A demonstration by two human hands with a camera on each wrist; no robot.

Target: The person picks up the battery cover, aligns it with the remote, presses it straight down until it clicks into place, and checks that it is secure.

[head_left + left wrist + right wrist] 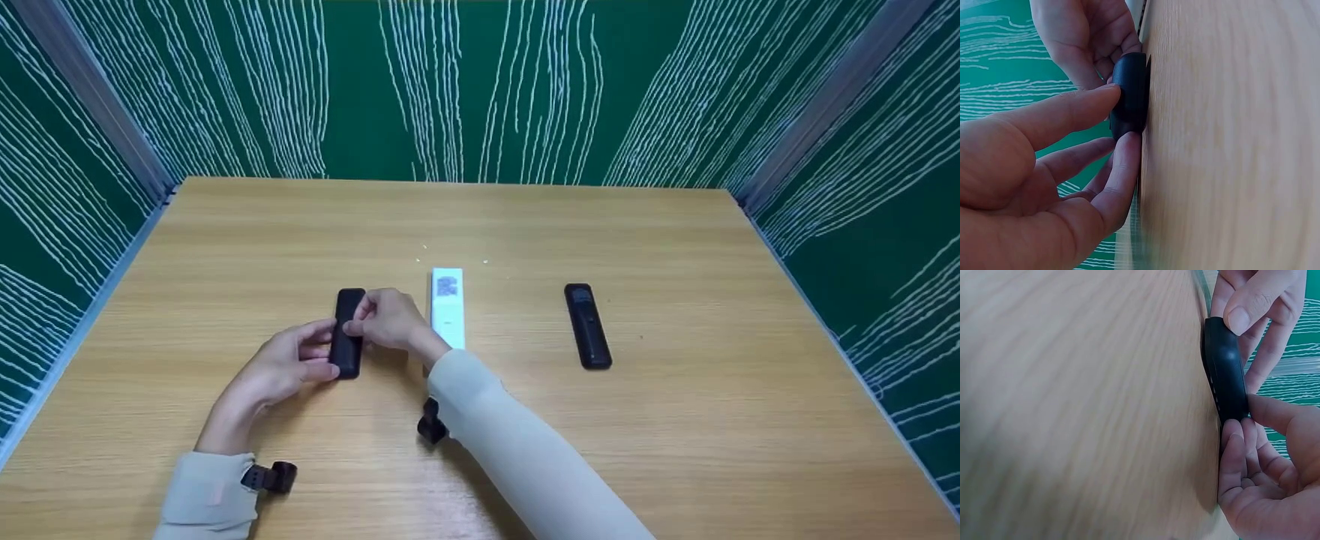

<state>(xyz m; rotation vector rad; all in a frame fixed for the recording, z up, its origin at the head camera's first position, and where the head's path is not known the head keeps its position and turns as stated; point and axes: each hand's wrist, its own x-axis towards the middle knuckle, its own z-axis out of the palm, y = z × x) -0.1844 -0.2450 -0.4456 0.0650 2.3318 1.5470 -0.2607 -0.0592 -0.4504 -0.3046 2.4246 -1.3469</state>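
Observation:
A slim black remote control (347,352) lies on the table left of centre, its plain, buttonless side up. My left hand (285,361) grips it from the left, thumb at the near end and fingers along the left edge. From the other side my right hand (388,321) pinches its right edge, the thumb lying over the top face. Seen low in the left wrist view, the black remote (1129,93) sits between both hands, right at the tabletop. In the right wrist view its rounded casing (1227,368) shows, with fingertips at both ends.
Beside my right wrist lies a white remote-shaped bar (448,307) with a grey patch at its far end, partly covered by the forearm. Further right rests another black remote (588,326), slightly slanted. A green, white-streaked partition (360,97) borders the wooden table (675,450).

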